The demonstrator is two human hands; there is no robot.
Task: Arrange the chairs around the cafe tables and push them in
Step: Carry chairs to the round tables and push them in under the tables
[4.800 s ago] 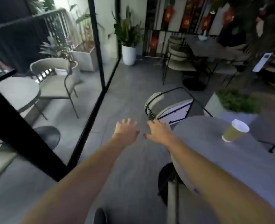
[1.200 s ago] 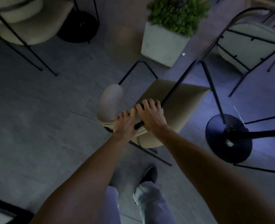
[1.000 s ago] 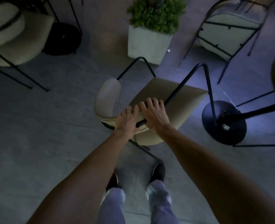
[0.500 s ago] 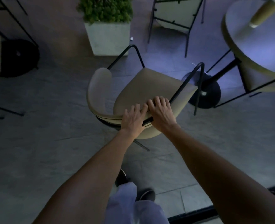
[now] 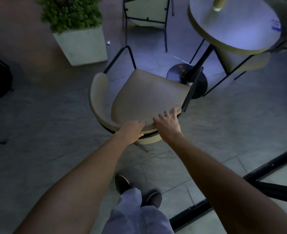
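A beige chair (image 5: 146, 95) with a black metal frame stands on the grey floor in front of me, its curved backrest to the left and its seat facing the round cafe table (image 5: 237, 29) at the top right. My left hand (image 5: 132, 130) is curled around the chair's near rim. Beside it, my right hand (image 5: 167, 124) lies on the seat's near edge with its fingers spread. The chair's far leg stands next to the table's black base (image 5: 186, 78).
A paper cup (image 5: 218, 4) stands on the table. A second chair (image 5: 245, 63) is tucked under it on the right, and a third chair (image 5: 147, 12) stands beyond. A white planter (image 5: 82, 43) sits at the upper left. A black door frame (image 5: 223, 188) crosses the lower right.
The chair has swung round and moved closer to the table's base. Both hands shifted from the black frame bar to the near rim, and my right hand's fingers spread out.
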